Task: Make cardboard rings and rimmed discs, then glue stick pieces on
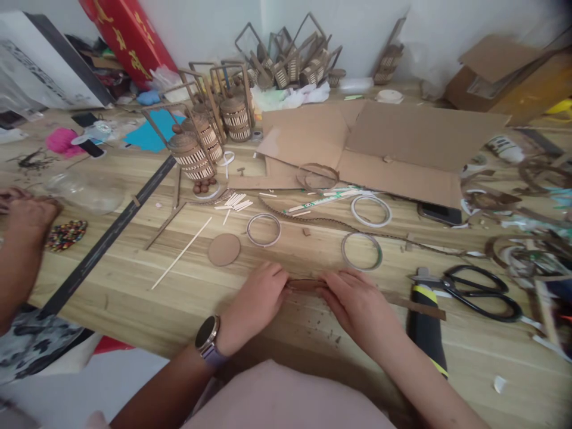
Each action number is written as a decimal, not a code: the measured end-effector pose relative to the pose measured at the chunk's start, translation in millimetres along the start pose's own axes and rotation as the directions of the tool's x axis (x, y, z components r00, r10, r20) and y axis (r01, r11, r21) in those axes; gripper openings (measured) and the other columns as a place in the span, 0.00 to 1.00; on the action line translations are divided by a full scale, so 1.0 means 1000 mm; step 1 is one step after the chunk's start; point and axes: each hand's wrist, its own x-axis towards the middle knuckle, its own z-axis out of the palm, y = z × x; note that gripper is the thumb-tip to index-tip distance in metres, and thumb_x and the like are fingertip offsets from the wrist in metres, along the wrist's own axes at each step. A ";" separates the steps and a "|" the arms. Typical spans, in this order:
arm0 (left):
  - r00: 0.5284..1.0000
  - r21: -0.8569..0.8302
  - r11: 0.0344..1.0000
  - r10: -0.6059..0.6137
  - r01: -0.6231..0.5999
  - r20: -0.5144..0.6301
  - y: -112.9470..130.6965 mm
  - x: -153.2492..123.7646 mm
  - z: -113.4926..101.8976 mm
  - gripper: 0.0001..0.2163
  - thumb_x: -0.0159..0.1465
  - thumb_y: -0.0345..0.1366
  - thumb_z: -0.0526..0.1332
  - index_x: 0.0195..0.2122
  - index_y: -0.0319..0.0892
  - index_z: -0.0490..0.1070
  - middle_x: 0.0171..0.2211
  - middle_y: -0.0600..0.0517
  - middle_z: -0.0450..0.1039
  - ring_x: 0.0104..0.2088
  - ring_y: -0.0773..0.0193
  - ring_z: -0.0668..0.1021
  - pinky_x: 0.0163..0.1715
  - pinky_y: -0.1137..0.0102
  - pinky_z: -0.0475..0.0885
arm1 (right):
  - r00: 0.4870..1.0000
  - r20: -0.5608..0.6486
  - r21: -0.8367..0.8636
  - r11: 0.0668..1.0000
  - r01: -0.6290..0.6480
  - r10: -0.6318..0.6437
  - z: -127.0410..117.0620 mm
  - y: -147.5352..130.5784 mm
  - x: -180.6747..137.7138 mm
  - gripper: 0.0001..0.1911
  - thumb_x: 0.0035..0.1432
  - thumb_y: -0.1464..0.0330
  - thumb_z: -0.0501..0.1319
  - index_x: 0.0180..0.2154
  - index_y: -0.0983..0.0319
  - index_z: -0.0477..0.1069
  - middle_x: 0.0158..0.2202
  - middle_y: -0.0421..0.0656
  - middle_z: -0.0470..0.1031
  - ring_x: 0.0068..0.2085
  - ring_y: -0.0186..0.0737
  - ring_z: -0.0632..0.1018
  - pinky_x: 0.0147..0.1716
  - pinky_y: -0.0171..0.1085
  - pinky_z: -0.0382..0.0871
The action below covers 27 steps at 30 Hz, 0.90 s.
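A brown strip, seemingly cardboard, spans the short gap between my two hands. My left hand, with a watch at its wrist, pinches the strip's left end. Fingers of my right hand close on it a little further right. Another brown length sticks out past my right hand across a utility knife; whether it is the same piece is hidden. Dark crumbs lie on the table below. Just beyond my hands are a brown cardboard disc and two rings, one pale and one greenish-grey.
Black-handled scissors and a black-and-yellow utility knife lie at right. Behind are flattened cardboard, small slatted baskets and short pale sticks. At far left, another person's hand is near colourful beads.
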 end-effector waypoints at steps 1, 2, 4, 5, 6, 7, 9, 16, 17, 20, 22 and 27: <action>1.000 0.004 1.000 -0.002 0.002 -0.002 0.000 0.000 0.000 0.05 0.67 0.29 0.57 0.36 0.39 0.72 0.38 0.48 0.71 0.41 0.57 0.72 0.43 0.63 0.70 | 1.000 -0.001 0.000 1.000 0.000 0.000 0.000 0.000 0.000 0.06 0.64 0.74 0.53 0.34 0.60 0.66 0.27 0.41 0.75 0.29 0.42 0.76 0.35 0.38 0.65; 1.000 0.005 1.000 -0.006 0.006 -0.003 0.000 0.000 0.000 0.06 0.67 0.29 0.56 0.35 0.39 0.71 0.38 0.48 0.71 0.41 0.57 0.72 0.42 0.63 0.70 | 1.000 -0.001 -0.001 1.000 0.001 -0.001 0.000 0.000 0.000 0.07 0.65 0.74 0.53 0.34 0.60 0.66 0.27 0.41 0.76 0.29 0.41 0.76 0.35 0.38 0.65; 1.000 -0.006 1.000 -0.010 0.010 -0.008 0.001 0.000 -0.001 0.07 0.67 0.28 0.55 0.35 0.39 0.71 0.38 0.48 0.72 0.40 0.57 0.73 0.42 0.63 0.70 | 1.000 -0.004 -0.006 1.000 0.003 -0.003 0.000 0.000 0.000 0.08 0.65 0.73 0.52 0.35 0.59 0.66 0.27 0.41 0.76 0.29 0.41 0.76 0.35 0.38 0.65; 1.000 -0.014 1.000 -0.007 0.007 -0.014 0.001 0.000 -0.001 0.07 0.67 0.28 0.54 0.35 0.39 0.71 0.37 0.48 0.72 0.40 0.57 0.73 0.42 0.63 0.70 | 1.000 -0.005 -0.011 1.000 0.002 -0.002 0.000 0.000 0.000 0.08 0.65 0.74 0.51 0.34 0.59 0.66 0.27 0.41 0.76 0.29 0.41 0.76 0.35 0.38 0.65; 1.000 -0.020 1.000 -0.002 0.002 -0.022 0.002 0.000 -0.001 0.07 0.67 0.27 0.54 0.35 0.39 0.71 0.37 0.48 0.72 0.40 0.57 0.73 0.42 0.63 0.70 | 1.000 -0.007 -0.017 1.000 0.001 -0.001 -0.001 -0.001 0.000 0.08 0.65 0.74 0.51 0.34 0.59 0.66 0.27 0.41 0.76 0.29 0.41 0.76 0.35 0.38 0.65; 1.000 -0.021 1.000 0.004 -0.004 -0.029 0.002 -0.001 -0.002 0.07 0.67 0.27 0.54 0.35 0.39 0.71 0.37 0.48 0.72 0.40 0.57 0.73 0.42 0.63 0.70 | 1.000 -0.007 -0.023 1.000 0.001 -0.001 -0.001 -0.001 0.000 0.08 0.65 0.74 0.51 0.34 0.59 0.66 0.27 0.41 0.76 0.30 0.41 0.76 0.35 0.38 0.65; 0.999 -0.007 1.000 0.011 -0.012 -0.036 0.003 -0.001 -0.002 0.07 0.67 0.27 0.54 0.35 0.40 0.71 0.37 0.47 0.73 0.40 0.56 0.74 0.41 0.62 0.70 | 1.000 -0.009 -0.033 0.999 0.002 -0.002 -0.001 -0.001 0.000 0.08 0.65 0.74 0.52 0.34 0.59 0.65 0.27 0.40 0.76 0.29 0.41 0.76 0.35 0.38 0.65; 0.999 0.037 0.999 0.024 -0.023 -0.026 0.006 -0.003 -0.005 0.07 0.67 0.27 0.55 0.34 0.38 0.71 0.37 0.46 0.73 0.39 0.55 0.74 0.41 0.61 0.71 | 1.000 -0.013 -0.040 0.999 0.006 -0.007 0.000 -0.001 0.000 0.08 0.65 0.74 0.52 0.33 0.59 0.64 0.25 0.39 0.74 0.29 0.41 0.75 0.38 0.38 0.65; 0.999 0.037 0.999 0.028 -0.027 -0.027 0.006 -0.004 -0.005 0.07 0.67 0.26 0.55 0.35 0.38 0.72 0.37 0.46 0.74 0.40 0.55 0.74 0.41 0.61 0.71 | 1.000 -0.012 -0.045 0.999 0.006 -0.007 0.000 -0.001 0.000 0.08 0.65 0.74 0.52 0.33 0.60 0.64 0.25 0.40 0.74 0.29 0.41 0.75 0.38 0.38 0.65; 0.999 -0.013 1.000 0.014 -0.015 -0.038 0.009 -0.005 -0.005 0.08 0.66 0.25 0.54 0.37 0.38 0.72 0.38 0.45 0.75 0.42 0.54 0.75 0.43 0.61 0.71 | 1.000 -0.011 -0.055 0.998 0.002 -0.003 0.000 -0.002 0.000 0.09 0.65 0.74 0.52 0.32 0.60 0.64 0.25 0.39 0.74 0.29 0.41 0.75 0.38 0.38 0.64; 0.998 -0.086 0.996 -0.025 0.020 -0.051 0.011 -0.005 -0.006 0.08 0.65 0.24 0.55 0.38 0.39 0.73 0.40 0.46 0.76 0.43 0.54 0.76 0.44 0.61 0.71 | 1.000 -0.021 -0.067 0.998 0.001 -0.003 0.001 -0.002 0.000 0.09 0.65 0.74 0.52 0.31 0.59 0.64 0.24 0.39 0.73 0.28 0.41 0.75 0.38 0.38 0.64; 0.983 -0.299 0.948 -0.149 0.111 -0.107 0.012 -0.008 -0.007 0.10 0.63 0.24 0.58 0.42 0.42 0.73 0.42 0.48 0.78 0.43 0.56 0.78 0.45 0.63 0.71 | 1.000 -0.028 -0.064 0.998 0.007 -0.009 0.002 -0.001 -0.001 0.09 0.65 0.74 0.51 0.33 0.59 0.65 0.26 0.40 0.75 0.29 0.41 0.75 0.39 0.38 0.65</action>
